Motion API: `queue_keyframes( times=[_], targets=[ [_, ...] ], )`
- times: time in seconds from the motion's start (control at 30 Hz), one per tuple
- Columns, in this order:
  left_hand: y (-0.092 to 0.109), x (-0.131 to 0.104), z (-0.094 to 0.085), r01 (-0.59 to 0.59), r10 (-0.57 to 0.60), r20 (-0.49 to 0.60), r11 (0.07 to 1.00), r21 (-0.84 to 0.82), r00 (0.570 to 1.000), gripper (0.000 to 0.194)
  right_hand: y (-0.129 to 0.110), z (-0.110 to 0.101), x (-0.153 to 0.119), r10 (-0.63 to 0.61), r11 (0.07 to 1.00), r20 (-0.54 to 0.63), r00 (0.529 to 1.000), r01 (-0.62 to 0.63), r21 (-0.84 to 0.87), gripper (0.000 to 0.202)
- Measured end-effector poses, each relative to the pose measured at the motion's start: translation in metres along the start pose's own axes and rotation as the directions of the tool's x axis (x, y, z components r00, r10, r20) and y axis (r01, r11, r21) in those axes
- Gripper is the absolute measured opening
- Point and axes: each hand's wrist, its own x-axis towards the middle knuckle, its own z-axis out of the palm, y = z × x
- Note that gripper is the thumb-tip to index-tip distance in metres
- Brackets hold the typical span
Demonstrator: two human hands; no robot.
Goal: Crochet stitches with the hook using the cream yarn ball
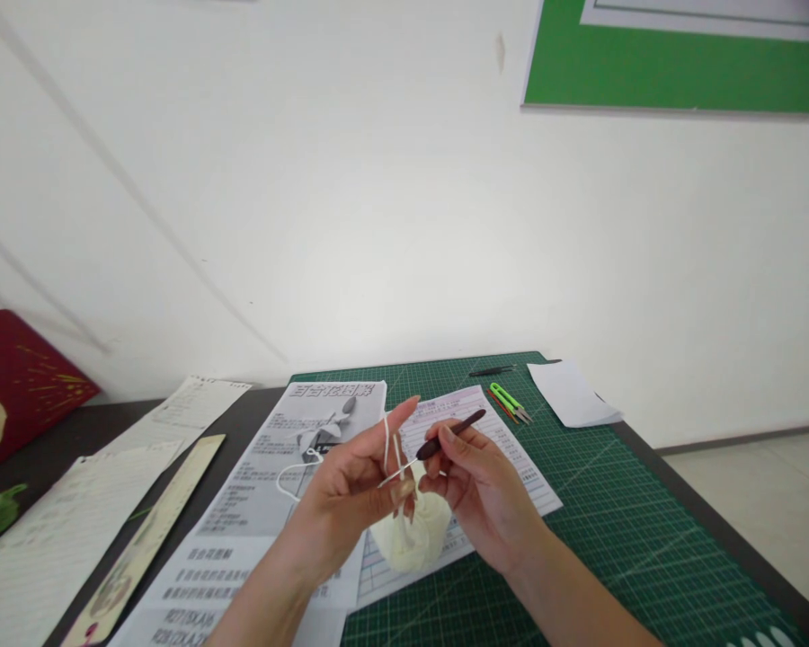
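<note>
My left hand (354, 485) pinches white yarn (386, 442) between thumb and fingers, its index finger raised with a strand looped over it. A crochet hook (438, 441) with a dark handle is gripped in my right hand (475, 481), pointing left, and its metal shaft reaches the yarn at my left fingertips. Beneath both hands sits a pale cream ball of yarn (411, 541), partly hidden by my left fingers. A loose white strand curves out left of my left hand over a printed sheet (243, 503).
A green cutting mat (620, 530) carries a lined form (522, 467), green thread snips (505, 400), black tweezers (492, 370) and blank white paper (570, 395). To the left lie handwritten sheets (40, 548), a long ruler-like strip (148, 539), a red item (27, 386) and a green-and-white piece (0, 512).
</note>
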Motion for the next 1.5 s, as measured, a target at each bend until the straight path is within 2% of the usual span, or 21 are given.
queue_keyframes(
  times=[0.2, 0.47, 0.67, 0.93, 1.3, 1.5],
  targets=[
    [-0.002, -0.001, 0.001, 0.030, -0.029, 0.064, 0.999, -0.026, 0.998, 0.055, -0.002, 0.000, 0.000, -0.011, 1.000, 0.048, 0.999, 0.012, -0.023, 0.016],
    [0.002, -0.002, 0.001, 0.071, -0.071, 0.114, 0.997, 0.004, 0.991, 0.054, -0.003, -0.003, 0.002, -0.009, 0.999, 0.033, 0.999, 0.010, -0.038, 0.017],
    [0.006, -0.003, 0.002, 0.110, -0.116, 0.159, 0.993, 0.046, 0.980, 0.053, -0.010, -0.004, 0.003, -0.083, 0.990, 0.084, 0.993, 0.092, -0.106, 0.016],
    [0.007, -0.003, 0.003, 0.151, -0.149, 0.175, 0.989, 0.002, 0.973, 0.052, -0.016, -0.003, 0.002, -0.124, 0.980, 0.102, 0.987, 0.138, -0.146, 0.016],
    [0.011, -0.003, 0.003, 0.152, -0.158, 0.209, 0.987, 0.043, 0.965, 0.052, -0.022, -0.003, -0.001, -0.233, 0.922, 0.176, 0.957, 0.275, -0.274, 0.017],
    [0.012, -0.004, 0.002, 0.153, -0.158, 0.213, 0.987, 0.043, 0.964, 0.052, -0.022, -0.008, -0.001, -0.278, 0.881, 0.263, 0.924, 0.355, -0.313, 0.013]
  ],
)
